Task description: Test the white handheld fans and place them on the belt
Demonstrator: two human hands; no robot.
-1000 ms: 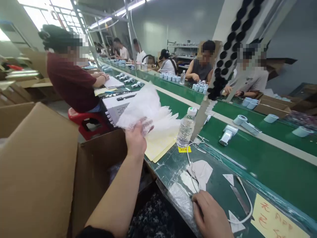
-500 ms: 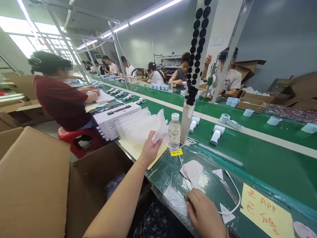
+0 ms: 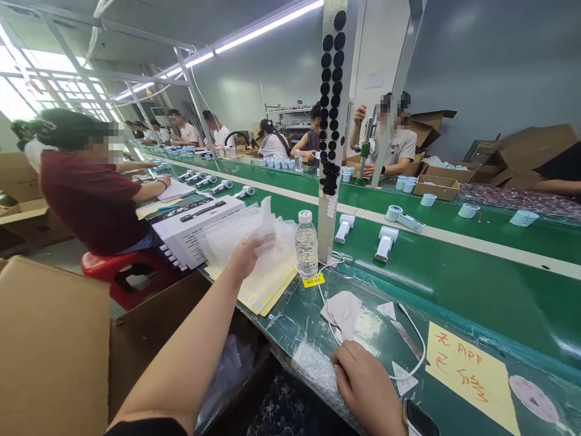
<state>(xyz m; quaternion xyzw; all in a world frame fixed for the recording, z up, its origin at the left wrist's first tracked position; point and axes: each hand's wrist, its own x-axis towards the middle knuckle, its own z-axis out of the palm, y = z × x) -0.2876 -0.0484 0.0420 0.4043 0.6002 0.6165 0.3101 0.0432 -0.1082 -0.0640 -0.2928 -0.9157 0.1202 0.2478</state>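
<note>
Left hand (image 3: 247, 257) and translucent plastic sheet (image 3: 265, 225): the grip is closed on the sheet, above a fanned pile of similar sheets (image 3: 218, 242). The pile lies over yellow label sheets (image 3: 272, 289) at the left of the tabletop (image 3: 290, 324), between a white case (image 3: 195, 225) and a water bottle (image 3: 307, 245). How many layers the fingers hold cannot be told.

Right hand (image 3: 370, 384): fingers curled at the near edge, beside crumpled clear plastic (image 3: 315, 366) and a white crumpled piece (image 3: 342, 307); whether this grip holds anything cannot be told.

Handling, as judged: such thin layers probably cling, so a light pinch at one edge, with a small rub of thumb against fingertip, separates a single sheet best. A slow lift leaves the pile fanned and the label sheets flat. A path clear of the upright bottle and the white cable (image 3: 420, 362) avoids tipping or snagging; a hard squeeze would crease the film.
</note>
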